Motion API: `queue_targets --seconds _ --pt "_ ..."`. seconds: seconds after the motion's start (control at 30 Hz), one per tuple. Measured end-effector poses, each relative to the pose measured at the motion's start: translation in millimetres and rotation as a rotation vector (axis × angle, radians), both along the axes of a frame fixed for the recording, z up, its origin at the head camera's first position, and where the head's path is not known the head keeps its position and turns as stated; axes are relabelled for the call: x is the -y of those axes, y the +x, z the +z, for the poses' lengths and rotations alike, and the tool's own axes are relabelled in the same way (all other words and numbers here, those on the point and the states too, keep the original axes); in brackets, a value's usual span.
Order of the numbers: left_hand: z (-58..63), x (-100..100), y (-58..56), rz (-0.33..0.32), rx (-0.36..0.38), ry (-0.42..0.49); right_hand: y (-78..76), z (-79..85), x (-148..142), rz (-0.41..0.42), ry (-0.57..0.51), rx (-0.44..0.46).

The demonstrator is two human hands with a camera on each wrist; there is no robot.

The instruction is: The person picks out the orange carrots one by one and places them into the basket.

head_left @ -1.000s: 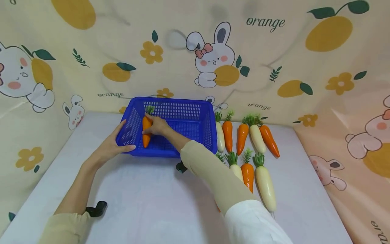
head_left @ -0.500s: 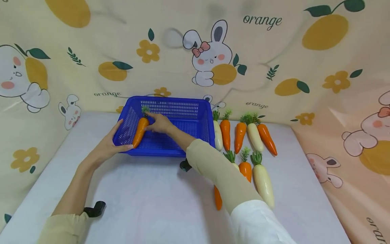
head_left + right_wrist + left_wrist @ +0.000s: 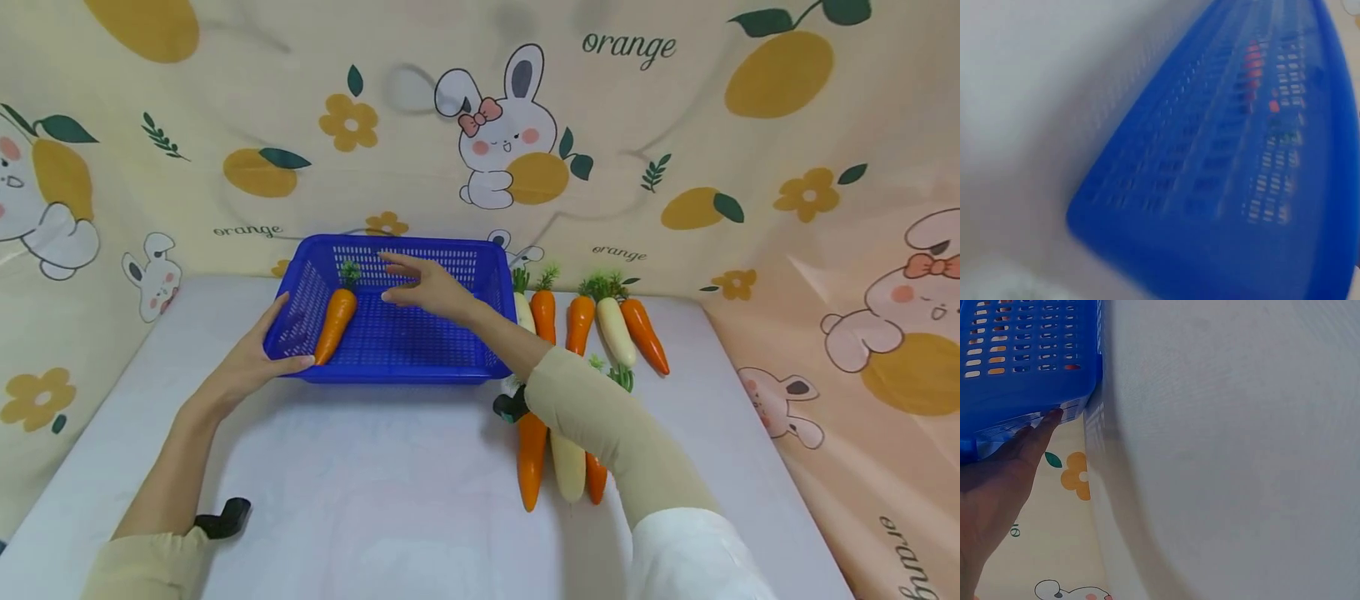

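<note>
While the left hand [image 3: 242, 358] steadies against the left end of a blue basket [image 3: 405, 375], its fingers lie straight along the outer wall and its thumb stands wide of them, reaching over the front rim near the corner. The right hand [image 3: 432, 288] is over the inside of the basket, its fingers loosely extended, the thumb apart from them with a gap between, and nothing in its grasp. An orange carrot [image 3: 335, 325] lies in the basket at the left end, slanted, its green leafy top toward the back wall and its narrow tip toward the front left corner, near the left thumb. To the right of the basket, on a white table [image 3: 360, 492], a back row holds a white radish [image 3: 522, 310] partly hidden by the basket, then two carrots [image 3: 580, 321], a second radish [image 3: 617, 332] and a last carrot [image 3: 646, 335], leaning outward. Closer to the person, more carrots and radishes lie partly covered by the right arm, among them a carrot [image 3: 531, 467] and a pale radish [image 3: 567, 467] side by side. Both sleeves are beige, and a black device [image 3: 225, 518] sits at the left wrist. The right wrist view is blurred, filled largely by the basket's slotted wall.
</note>
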State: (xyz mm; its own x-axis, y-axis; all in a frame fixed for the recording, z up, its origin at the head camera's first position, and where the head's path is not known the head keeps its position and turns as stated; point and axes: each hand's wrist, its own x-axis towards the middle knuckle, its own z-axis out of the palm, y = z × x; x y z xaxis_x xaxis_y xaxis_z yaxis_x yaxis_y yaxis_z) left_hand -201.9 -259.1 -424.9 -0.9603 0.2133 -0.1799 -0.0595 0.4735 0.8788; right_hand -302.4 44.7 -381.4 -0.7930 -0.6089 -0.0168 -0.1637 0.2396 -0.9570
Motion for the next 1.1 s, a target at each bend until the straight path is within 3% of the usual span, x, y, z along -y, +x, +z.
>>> queue_targets --seconds 0.4,0.53,0.87,1.1 --pt "-1.2 -0.1 -0.1 -0.003 -0.008 0.003 12.6 15.5 -88.2 -0.074 -0.005 -0.114" --pt "-2.2 0.2 -0.9 -0.002 -0.014 0.007 16.5 18.7 -117.0 -0.118 -0.011 -0.108" --pt "-5.0 -1.5 1.3 0.014 -0.011 -0.016 19.8 7.6 -196.6 -0.211 0.008 -0.082" --pt "-3.9 -0.8 1.8 0.01 -0.021 -0.007 22.1 -2.3 -253.7 -0.292 0.084 -0.104"
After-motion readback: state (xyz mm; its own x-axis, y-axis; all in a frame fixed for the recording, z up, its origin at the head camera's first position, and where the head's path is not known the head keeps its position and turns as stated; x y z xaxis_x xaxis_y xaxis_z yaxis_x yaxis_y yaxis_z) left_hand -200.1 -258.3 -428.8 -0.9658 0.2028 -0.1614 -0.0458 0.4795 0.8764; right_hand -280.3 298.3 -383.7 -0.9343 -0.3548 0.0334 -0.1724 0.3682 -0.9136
